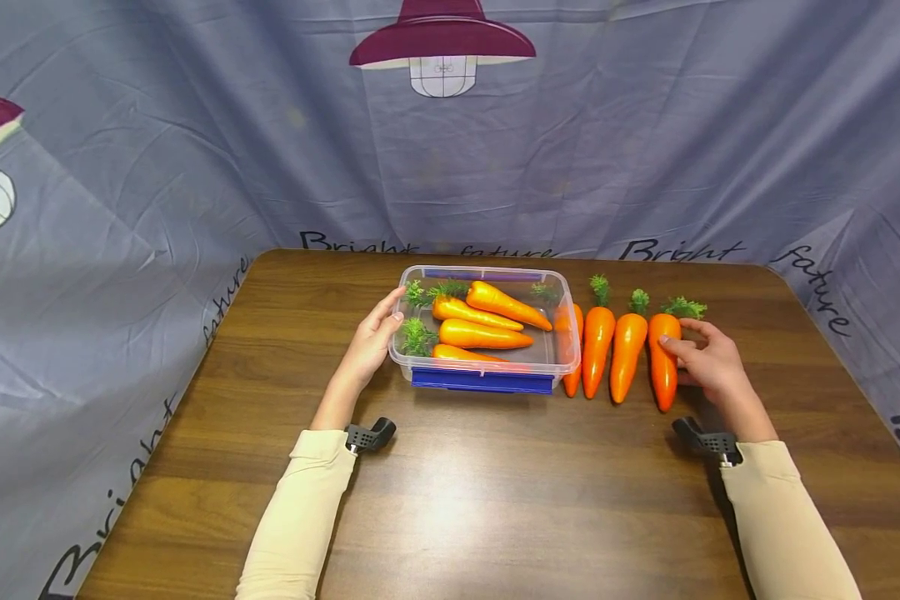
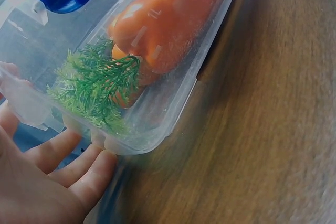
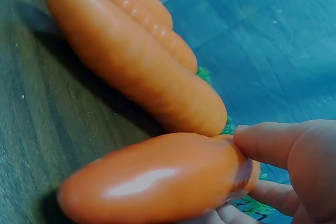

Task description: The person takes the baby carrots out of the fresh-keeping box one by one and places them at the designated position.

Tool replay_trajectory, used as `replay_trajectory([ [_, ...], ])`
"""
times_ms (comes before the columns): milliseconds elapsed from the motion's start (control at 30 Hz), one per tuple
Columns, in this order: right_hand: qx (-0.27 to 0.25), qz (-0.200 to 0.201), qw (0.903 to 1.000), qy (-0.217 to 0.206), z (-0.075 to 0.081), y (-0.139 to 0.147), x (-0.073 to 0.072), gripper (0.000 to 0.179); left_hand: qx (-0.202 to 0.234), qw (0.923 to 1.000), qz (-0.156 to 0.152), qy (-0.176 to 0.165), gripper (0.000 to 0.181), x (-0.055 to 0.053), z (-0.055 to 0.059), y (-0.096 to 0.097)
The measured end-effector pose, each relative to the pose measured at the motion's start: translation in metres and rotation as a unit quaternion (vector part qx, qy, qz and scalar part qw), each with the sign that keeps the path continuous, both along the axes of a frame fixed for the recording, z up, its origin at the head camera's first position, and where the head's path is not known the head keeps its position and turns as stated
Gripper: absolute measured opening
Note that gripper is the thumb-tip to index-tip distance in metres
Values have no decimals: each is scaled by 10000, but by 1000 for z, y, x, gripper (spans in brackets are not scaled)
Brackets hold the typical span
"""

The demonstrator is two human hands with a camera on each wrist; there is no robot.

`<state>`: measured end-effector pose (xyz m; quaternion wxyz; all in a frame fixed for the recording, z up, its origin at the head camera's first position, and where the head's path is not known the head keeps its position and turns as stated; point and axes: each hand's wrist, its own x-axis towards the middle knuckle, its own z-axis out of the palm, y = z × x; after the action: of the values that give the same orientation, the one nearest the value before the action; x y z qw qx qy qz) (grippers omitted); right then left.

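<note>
A clear plastic box (image 1: 483,367) with blue latches holds several orange carrots (image 1: 486,334) with frilly green tops. At its left end, my left hand (image 1: 370,340) grips the edge; in the left wrist view the fingertips (image 2: 108,157) sit against the end wall, with the rim partly covering the upper digits. To the right of the box, my right hand (image 1: 711,360) holds the rightmost carrot (image 1: 664,367) near its green top, thumb on its upper side. In the right wrist view, that carrot (image 3: 152,179) points tip-left, its lower side partly hidden.
Between the box and my right hand, more carrots (image 1: 627,358) lie in a row, tips toward me; the leftmost is partly behind the box wall. A wooden table (image 1: 525,500) carries everything. A grey-blue printed curtain (image 1: 570,167) hangs along its back and sides.
</note>
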<state>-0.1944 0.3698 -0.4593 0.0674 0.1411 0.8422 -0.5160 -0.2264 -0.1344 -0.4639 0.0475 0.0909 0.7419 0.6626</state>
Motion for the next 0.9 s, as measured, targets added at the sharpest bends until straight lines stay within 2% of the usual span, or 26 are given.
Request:
replay_trajectory([
  [167,389,-125,9991,56,1,-4,2,76,12,10000,-11,-8,51,0,1,0],
  [900,388,-190,9990,65,2,-2,3,74,-36,10000,17,37,51,-1,-1,0],
])
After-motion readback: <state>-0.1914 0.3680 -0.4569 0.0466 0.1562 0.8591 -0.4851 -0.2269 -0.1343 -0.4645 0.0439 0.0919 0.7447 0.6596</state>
